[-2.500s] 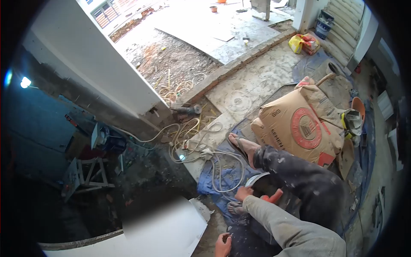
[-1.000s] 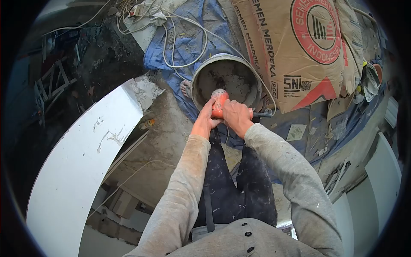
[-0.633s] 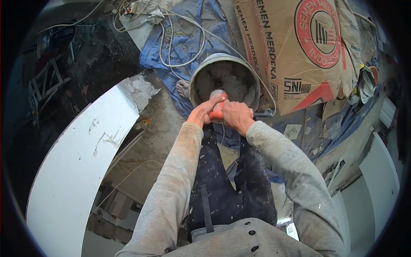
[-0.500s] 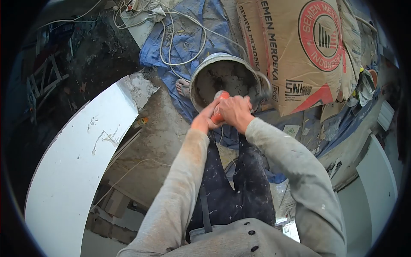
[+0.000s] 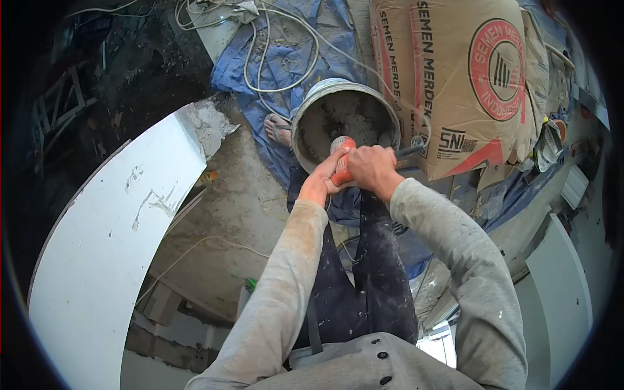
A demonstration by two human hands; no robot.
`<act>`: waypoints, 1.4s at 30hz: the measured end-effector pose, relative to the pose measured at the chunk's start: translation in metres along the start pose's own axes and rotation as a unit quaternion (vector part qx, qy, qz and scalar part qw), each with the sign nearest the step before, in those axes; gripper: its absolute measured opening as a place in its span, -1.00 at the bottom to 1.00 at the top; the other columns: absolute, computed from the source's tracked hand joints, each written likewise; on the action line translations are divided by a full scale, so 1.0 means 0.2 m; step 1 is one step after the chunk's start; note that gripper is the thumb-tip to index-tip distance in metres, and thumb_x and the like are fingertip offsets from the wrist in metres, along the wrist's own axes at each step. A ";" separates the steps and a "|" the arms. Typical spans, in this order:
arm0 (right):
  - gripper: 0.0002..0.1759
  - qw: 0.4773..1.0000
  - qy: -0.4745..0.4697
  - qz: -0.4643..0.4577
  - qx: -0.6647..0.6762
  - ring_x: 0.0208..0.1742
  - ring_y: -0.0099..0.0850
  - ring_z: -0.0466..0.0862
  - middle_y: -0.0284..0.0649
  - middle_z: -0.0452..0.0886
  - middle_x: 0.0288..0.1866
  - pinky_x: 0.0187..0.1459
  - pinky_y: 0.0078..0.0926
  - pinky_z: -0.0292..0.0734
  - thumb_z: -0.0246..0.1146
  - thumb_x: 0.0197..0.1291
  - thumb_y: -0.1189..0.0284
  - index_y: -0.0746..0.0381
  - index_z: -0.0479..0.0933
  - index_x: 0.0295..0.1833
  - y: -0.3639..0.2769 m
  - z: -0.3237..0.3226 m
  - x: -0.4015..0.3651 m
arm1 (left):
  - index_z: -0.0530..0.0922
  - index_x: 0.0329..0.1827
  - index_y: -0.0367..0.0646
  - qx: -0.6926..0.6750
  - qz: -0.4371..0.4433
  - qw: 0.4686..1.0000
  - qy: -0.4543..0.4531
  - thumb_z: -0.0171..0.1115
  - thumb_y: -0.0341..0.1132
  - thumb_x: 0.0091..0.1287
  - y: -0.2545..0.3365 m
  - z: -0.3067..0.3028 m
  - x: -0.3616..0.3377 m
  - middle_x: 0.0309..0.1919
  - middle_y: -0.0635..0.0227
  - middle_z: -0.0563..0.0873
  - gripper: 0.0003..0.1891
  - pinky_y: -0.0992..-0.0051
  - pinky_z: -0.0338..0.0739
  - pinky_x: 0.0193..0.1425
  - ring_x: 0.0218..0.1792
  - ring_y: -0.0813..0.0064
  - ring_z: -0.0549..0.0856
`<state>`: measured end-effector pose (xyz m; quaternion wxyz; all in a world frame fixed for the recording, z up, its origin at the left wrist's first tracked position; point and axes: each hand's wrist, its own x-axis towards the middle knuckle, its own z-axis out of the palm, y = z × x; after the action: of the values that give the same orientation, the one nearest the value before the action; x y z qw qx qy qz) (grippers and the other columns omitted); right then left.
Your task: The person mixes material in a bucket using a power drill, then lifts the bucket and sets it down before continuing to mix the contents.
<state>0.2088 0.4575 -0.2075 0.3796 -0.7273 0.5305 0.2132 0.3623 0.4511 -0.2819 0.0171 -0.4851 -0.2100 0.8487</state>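
Both hands grip an orange power drill (image 5: 342, 170) over the near rim of a bucket (image 5: 297, 140). My left hand (image 5: 323, 177) is wrapped round the left side of the drill's body. From the right, my right hand (image 5: 372, 167) is closed on it, knuckles up. A dark bar (image 5: 411, 151) sticks out to the right beside my right fist. Grey wet mix (image 5: 364, 117) lines the bucket, with darker patches in it. The lower end of the drill is hidden behind the hands and rim.
Cement bags (image 5: 448, 84) stand right of the bucket. A pale cable (image 5: 286, 89) loops over the blue tarp (image 5: 286, 45) behind it. A sandalled foot (image 5: 277, 130) is close to the bucket's left side. A curved white panel (image 5: 110, 227) fills the left.
My hands and the drill have shifted slightly right and down in view, from over the bucket's opening toward its near rim. The dark bar at the right hand shows more sharply.
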 end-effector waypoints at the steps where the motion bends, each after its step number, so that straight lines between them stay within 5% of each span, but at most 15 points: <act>1: -0.81 1.000 0.017 0.012 0.023 -0.30 -0.23 0.80 -0.08 0.75 -0.32 -0.29 -0.28 0.68 0.22 0.18 0.39 0.28 0.60 -0.17 0.02 -0.01 0.00 | 0.54 0.19 -0.10 0.013 -0.003 1.000 0.029 0.36 0.00 0.36 0.02 0.02 0.01 -0.02 0.18 0.76 -0.52 0.11 0.79 -0.04 -0.10 0.20 0.81; 6: -0.74 0.995 -0.005 0.063 0.078 -0.30 -0.19 0.80 -0.02 0.76 -0.29 -0.28 -0.27 0.69 0.26 0.12 0.41 0.32 0.57 -0.11 0.03 -0.03 -0.06 | 0.50 0.21 -0.17 0.066 -0.023 0.997 0.037 0.37 -0.03 0.36 0.06 0.02 0.07 -0.05 0.13 0.75 -0.49 0.15 0.80 -0.13 -0.20 0.20 0.82; 8: -0.74 0.983 0.011 0.127 0.129 -0.27 -0.20 0.81 -0.07 0.77 -0.29 -0.27 -0.28 0.69 0.32 0.05 0.37 0.30 0.60 -0.18 0.01 0.03 -0.08 | 0.53 0.17 -0.14 0.131 -0.027 0.985 0.108 0.38 -0.04 0.36 0.05 0.05 0.07 -0.08 0.20 0.76 -0.53 0.15 0.80 -0.10 -0.18 0.24 0.82; 12: -0.78 0.996 -0.011 0.084 0.030 -0.32 -0.25 0.82 -0.17 0.78 -0.36 -0.37 -0.20 0.68 0.35 0.02 0.35 0.24 0.66 -0.25 -0.06 0.02 0.02 | 0.58 0.16 -0.03 -0.063 -0.059 0.995 0.048 0.34 -0.01 0.39 -0.03 -0.02 0.01 -0.04 0.29 0.77 -0.59 0.14 0.76 0.06 -0.05 0.29 0.79; 14: -0.90 0.997 -0.052 0.049 -0.032 -0.37 -0.33 0.80 -0.28 0.79 -0.39 -0.56 -0.04 0.57 0.37 -0.01 0.33 0.05 0.75 -0.36 -0.05 -0.09 0.02 | 0.57 0.19 -0.02 -0.065 -0.039 0.997 0.034 0.30 0.03 0.41 -0.07 0.00 -0.04 0.00 0.29 0.76 -0.57 0.14 0.75 0.09 0.00 0.29 0.78; 17: -0.90 0.997 -0.032 0.021 -0.062 -0.40 -0.36 0.79 -0.34 0.79 -0.39 -0.59 -0.04 0.54 0.35 0.02 0.31 -0.01 0.77 -0.37 -0.04 -0.09 0.04 | 0.54 0.29 0.02 -0.054 0.016 0.998 -0.007 0.20 0.14 0.46 -0.07 0.05 -0.06 0.13 0.28 0.73 -0.49 0.15 0.72 0.16 0.15 0.27 0.72; 22: -0.87 0.995 0.054 -0.004 -0.087 -0.37 -0.38 0.80 -0.36 0.78 -0.40 -0.57 -0.11 0.56 0.33 0.04 0.29 0.04 0.77 -0.35 -0.04 0.11 0.05 | 0.53 0.27 0.03 -0.010 0.012 0.997 0.069 0.19 0.17 0.46 -0.08 0.03 -0.01 0.15 0.27 0.70 -0.49 0.14 0.70 0.21 0.16 0.27 0.71; 25: -0.84 0.995 0.040 -0.026 -0.090 -0.36 -0.38 0.80 -0.35 0.78 -0.40 -0.53 -0.18 0.59 0.32 0.07 0.29 0.08 0.75 -0.31 -0.01 0.09 0.04 | 0.52 0.27 0.00 -0.049 0.003 0.997 0.060 0.22 0.16 0.44 -0.11 0.01 0.01 0.15 0.27 0.69 -0.48 0.15 0.72 0.18 0.12 0.27 0.73; 28: -0.84 0.993 -0.081 -0.010 -0.085 -0.33 -0.32 0.80 -0.21 0.78 -0.30 -0.38 -0.26 0.65 0.28 0.15 0.32 0.17 0.67 -0.24 0.00 -0.01 0.03 | 0.49 0.28 -0.02 0.007 0.034 0.999 0.042 0.27 0.10 0.43 -0.08 0.00 0.00 0.16 0.25 0.68 -0.48 0.16 0.74 0.14 0.08 0.26 0.75; 34: -0.83 0.986 0.060 0.108 0.115 -0.31 -0.14 0.81 -0.12 0.76 -0.30 -0.35 -0.15 0.69 0.26 0.13 0.38 0.23 0.59 -0.20 -0.04 0.09 -0.08 | 0.46 0.29 -0.04 0.146 -0.001 0.981 0.128 0.31 -0.01 0.42 -0.02 -0.02 0.02 0.14 0.24 0.67 -0.51 0.14 0.72 0.16 0.06 0.31 0.75; 42: -0.85 0.996 0.001 0.087 0.025 -0.35 -0.33 0.80 -0.25 0.76 -0.34 -0.43 -0.19 0.63 0.27 0.13 0.35 0.17 0.63 -0.25 -0.09 0.09 -0.07 | 0.49 0.26 -0.06 0.050 -0.002 0.994 0.096 0.35 0.03 0.40 -0.11 -0.03 -0.05 0.13 0.25 0.67 -0.49 0.14 0.71 0.18 0.06 0.28 0.74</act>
<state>0.2219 0.4822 -0.2033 0.3768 -0.6694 0.5971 0.2311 0.3683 0.4711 -0.2673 0.0626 -0.5624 -0.1659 0.8076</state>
